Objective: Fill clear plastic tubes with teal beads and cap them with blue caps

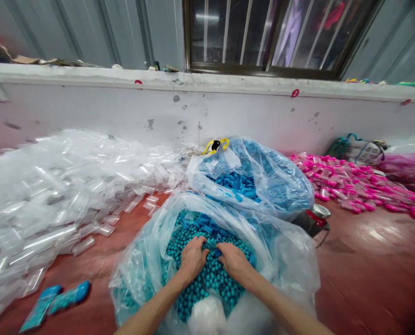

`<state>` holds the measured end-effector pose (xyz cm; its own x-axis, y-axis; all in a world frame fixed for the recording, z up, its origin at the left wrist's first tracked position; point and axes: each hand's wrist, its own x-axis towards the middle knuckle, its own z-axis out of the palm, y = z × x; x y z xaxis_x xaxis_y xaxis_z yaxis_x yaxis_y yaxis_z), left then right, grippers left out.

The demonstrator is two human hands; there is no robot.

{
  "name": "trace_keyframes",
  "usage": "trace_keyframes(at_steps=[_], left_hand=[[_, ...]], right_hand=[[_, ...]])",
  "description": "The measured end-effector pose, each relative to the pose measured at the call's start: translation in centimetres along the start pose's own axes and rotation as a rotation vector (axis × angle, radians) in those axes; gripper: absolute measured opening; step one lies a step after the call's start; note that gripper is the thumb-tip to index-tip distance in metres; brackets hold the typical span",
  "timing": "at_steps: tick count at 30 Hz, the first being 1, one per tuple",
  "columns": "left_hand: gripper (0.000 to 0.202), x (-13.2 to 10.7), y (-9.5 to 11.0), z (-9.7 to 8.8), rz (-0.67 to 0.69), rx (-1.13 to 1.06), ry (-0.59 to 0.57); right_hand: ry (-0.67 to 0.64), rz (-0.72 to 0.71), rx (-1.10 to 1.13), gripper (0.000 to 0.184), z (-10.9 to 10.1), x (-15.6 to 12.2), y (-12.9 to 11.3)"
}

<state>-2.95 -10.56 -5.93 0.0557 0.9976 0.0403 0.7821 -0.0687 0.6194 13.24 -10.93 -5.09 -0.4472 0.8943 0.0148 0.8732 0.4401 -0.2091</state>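
Both my hands are over a large plastic bag [141,251] filled with teal beads [214,274]. My left hand [193,257] has its fingers curled down at the beads, and whatever it may hold is hidden. Just across from it, my right hand [233,261] has bent fingers closed at a small dark blue cap [217,252]. Several more blue caps [207,225] lie on the beads at the far side of the bag. A white bundle [207,316], perhaps gathered plastic, sits at the near edge between my forearms.
Behind stands a second bag [284,181] of blue caps, with yellow-handled scissors [214,145] by its rim. Transparent tubes [71,186] are heaped left; two bead-filled tubes [68,298] lie nearer. Pink-capped tubes [360,184] and a silver-lidded container [320,213] are right, on the red floor [378,270].
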Motion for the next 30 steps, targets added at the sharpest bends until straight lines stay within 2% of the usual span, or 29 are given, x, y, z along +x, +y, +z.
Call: trace_keyframes(at_steps=[4, 7, 10, 13, 16, 21, 26, 28, 30], left_hand=[[0.012, 0.1, -0.1, -0.9, 0.028, -0.088, -0.007], [0.011, 0.1, -0.4, -1.6, 0.036, -0.147, 0.005], [0.015, 0.1, -0.5, -2.1, 0.024, -0.369, -0.019], [0.022, -0.4, -0.5, -2.3, -0.134, -0.732, -0.131], [0.03, -1.1, -0.6, -2.3, -0.259, -0.94, -0.211], [0.036, -1.7, -1.0, -2.5, -0.29, -1.035, -0.257], [0.041, -1.8, -1.2, -2.8, -0.267, -1.056, -0.338], [0.041, -1.9, -1.3, -2.9, -0.247, -1.061, -0.346], [0.038, -2.0, -1.3, -2.9, -0.25, -1.06, -0.343]], right_hand=[[-0.035, 0.192, -0.12, 0.024, -2.2, 0.7, 1.0], [-0.039, 0.223, -0.078, 0.022, -3.0, 1.4, 0.8], [-0.024, 0.142, 0.01, 0.03, -2.7, 1.6, 0.2], [-0.08, 0.095, 0.056, 0.043, -2.3, 1.2, 0.1], [-0.074, 0.07, 0.119, 0.042, -3.2, 0.2, 0.8], [-0.056, -0.178, -0.046, 0.04, -5.3, -0.8, 1.5], [-0.103, -0.39, -0.237, 0.025, -3.7, 0.1, 0.6], [-0.088, -0.4, -0.272, 0.023, -2.9, 0.7, 0.4], [-0.058, -0.296, -0.286, 0.025, -2.5, 1.0, 0.3]])
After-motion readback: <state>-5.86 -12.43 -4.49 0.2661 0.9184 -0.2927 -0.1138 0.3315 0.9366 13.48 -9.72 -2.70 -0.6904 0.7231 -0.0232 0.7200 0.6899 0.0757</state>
